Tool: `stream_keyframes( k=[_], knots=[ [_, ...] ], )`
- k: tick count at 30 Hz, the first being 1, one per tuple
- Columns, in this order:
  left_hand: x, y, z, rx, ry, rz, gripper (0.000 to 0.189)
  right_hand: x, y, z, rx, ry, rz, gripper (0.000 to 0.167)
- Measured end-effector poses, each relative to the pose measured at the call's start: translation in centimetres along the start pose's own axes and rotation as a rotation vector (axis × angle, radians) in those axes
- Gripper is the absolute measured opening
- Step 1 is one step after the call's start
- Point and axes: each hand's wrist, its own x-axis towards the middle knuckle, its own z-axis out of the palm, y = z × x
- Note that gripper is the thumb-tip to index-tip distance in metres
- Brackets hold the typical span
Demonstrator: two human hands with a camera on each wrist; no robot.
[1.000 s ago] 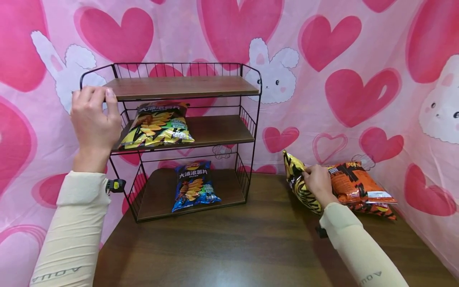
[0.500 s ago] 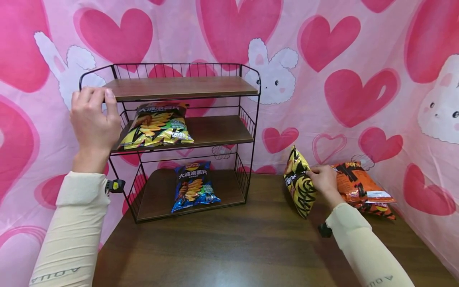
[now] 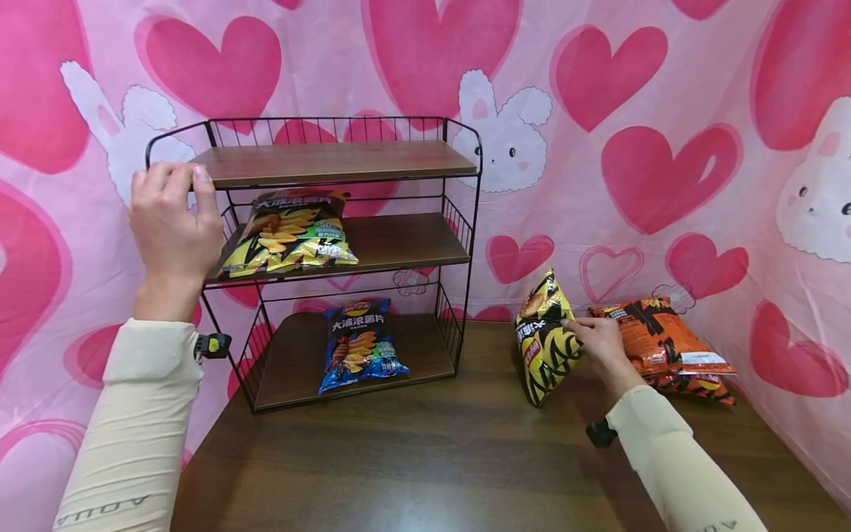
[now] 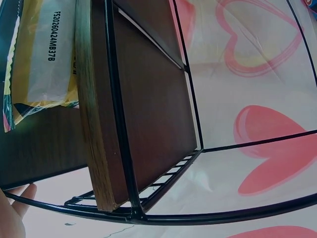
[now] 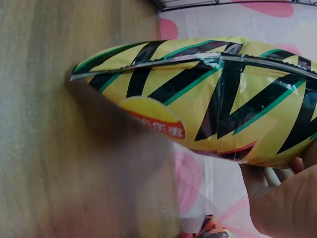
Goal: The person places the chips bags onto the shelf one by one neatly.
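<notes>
My right hand [image 3: 603, 346] pinches the side edge of a yellow and black striped chip bag [image 3: 545, 355], which stands upright and tilted with one corner at or close to the table. The right wrist view shows this bag [image 5: 193, 99] large, its sealed seam toward the camera and the thumb at its edge. My left hand [image 3: 174, 225] grips the top left corner of a three-tier shelf rack [image 3: 339, 161] with dark wood boards. Another yellow chip bag [image 3: 292, 236] leans on the middle board, and a blue chip bag [image 3: 361, 346] lies on the bottom one.
Orange chip bags [image 3: 665, 340] lie stacked at the right on the wooden table [image 3: 412, 458], near the wall. Behind everything hangs a pink cloth [image 3: 525, 44] with hearts and rabbits. Black wire rails [image 4: 124, 124] edge the rack's sides.
The right hand has drawn the yellow and black bag away from the orange bags, stood it up and turned its printed front leftward. The left hand stays on the rack.
</notes>
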Motion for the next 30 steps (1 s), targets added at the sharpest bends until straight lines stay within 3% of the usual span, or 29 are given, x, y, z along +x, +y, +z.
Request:
stream_keyframes(
  k=[4,9,12,23,30],
  knots=[
    [0.0,-0.1,0.0,-0.003,0.000,0.027,0.046,0.0,0.8,0.4,0.165,-0.034,0.056,0.046],
    [0.1,-0.3,0.0,-0.017,0.008,0.072,0.047,-0.3,1.7,0.8,0.254,-0.075,0.097,0.044],
    [0.1,-0.1,0.0,-0.028,0.018,0.063,0.046,-0.6,2.2,0.8,0.320,-0.112,0.113,0.036],
    [0.1,-0.2,-0.2,-0.014,-0.002,0.082,0.048,-0.9,3.6,0.9,0.483,-0.248,0.138,0.026],
    [0.0,-0.2,-0.1,-0.015,-0.004,0.060,0.048,-1.0,4.9,0.3,0.511,-0.369,0.135,0.018]
  ],
)
